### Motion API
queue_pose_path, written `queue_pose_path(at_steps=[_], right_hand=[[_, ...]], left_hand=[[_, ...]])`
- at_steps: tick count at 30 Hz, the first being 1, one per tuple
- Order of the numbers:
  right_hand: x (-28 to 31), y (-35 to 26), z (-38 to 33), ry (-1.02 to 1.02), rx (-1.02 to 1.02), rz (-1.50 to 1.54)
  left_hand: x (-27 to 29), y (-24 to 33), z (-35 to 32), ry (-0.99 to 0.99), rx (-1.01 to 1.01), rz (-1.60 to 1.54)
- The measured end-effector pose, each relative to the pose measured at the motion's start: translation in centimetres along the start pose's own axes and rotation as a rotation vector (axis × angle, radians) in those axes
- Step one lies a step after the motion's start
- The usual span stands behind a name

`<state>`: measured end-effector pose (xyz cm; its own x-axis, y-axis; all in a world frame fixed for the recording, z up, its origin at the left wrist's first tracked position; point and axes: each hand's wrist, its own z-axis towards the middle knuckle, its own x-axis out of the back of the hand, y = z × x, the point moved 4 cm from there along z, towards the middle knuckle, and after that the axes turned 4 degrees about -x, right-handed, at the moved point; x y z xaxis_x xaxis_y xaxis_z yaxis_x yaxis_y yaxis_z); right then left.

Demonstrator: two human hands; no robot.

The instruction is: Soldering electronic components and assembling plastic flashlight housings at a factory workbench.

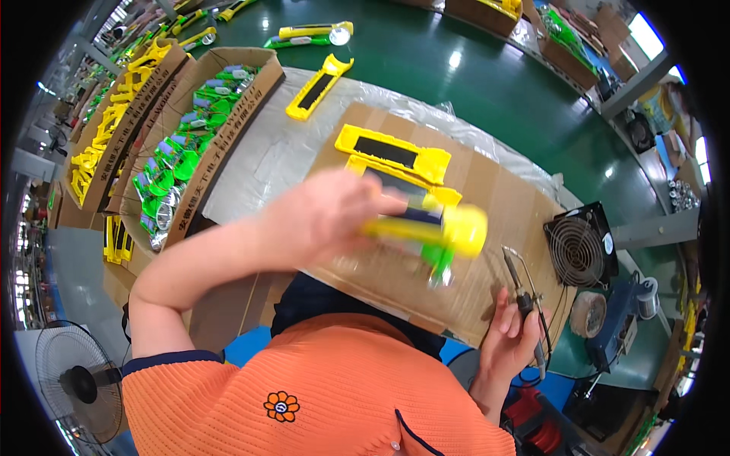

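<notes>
My left hand [331, 213], smeared by motion, is closed around a yellow flashlight shell [464, 229] above the cardboard sheet. A green part [436, 262] with a clear end hangs just under that shell; how the two are joined is blurred. Low on the right, my right hand [508, 334] grips a soldering iron [525, 301], its metal tip pointing up and away from me. A thin bent metal tube runs alongside the tip. Beyond my left hand lies a yellow shell half with a dark panel [391, 152], and a similar shell [388, 178] is partly hidden by the hand.
Another yellow shell [319, 87] rests on the plastic-covered table. Cardboard boxes hold green flashlight insides [182, 144] and yellow shells [114, 125] at the left. A black fan [582, 247], a solder roll [647, 298] and a blue device [614, 323] stand at the right.
</notes>
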<state>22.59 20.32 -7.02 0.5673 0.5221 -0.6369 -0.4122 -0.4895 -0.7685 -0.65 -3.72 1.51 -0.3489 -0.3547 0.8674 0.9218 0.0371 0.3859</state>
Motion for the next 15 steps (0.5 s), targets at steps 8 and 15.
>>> queue_pose_path(at_steps=[8,15], right_hand=[[-0.6,0.0,-0.4,0.028,0.019,-0.037],[-0.2,-0.7,-1.1,0.080,0.043,-0.020]], left_hand=[[0.0,-21.1,16.3,0.161,0.172,0.547],[0.7,-21.2,12.4,0.154,0.429,0.765]])
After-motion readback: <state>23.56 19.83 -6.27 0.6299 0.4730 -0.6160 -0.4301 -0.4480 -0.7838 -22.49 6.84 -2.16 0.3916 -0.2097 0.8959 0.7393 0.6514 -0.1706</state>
